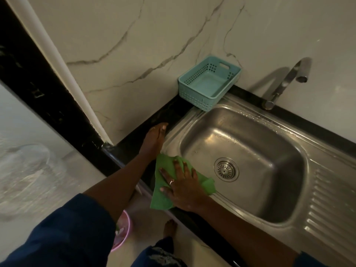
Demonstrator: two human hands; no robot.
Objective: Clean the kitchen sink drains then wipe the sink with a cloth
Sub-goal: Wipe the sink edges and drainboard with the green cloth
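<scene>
The drain strainer (225,169) is looking clean already, and the right hand (181,182) is pressing the green cloth (161,197) with flat, spread fingers on the steel sink (250,135) at its near-left rim, while the left hand (156,139) is resting open on the black surface (173,110), so most wiping is probably remaining.

We see a stainless-steel sink (250,135), its brushed metal dully glossy, beaded with water and ribbed on the draining side, around a brighter perforated metal drain (226,169). The green cloth (163,197) looks soft and matt. The tap (285,81) is polished metal, the basket (192,93) smooth teal plastic with pierced walls. The desk (169,112) is glossy black stone, the wall (134,54) smooth, grey-veined marble-look.
</scene>
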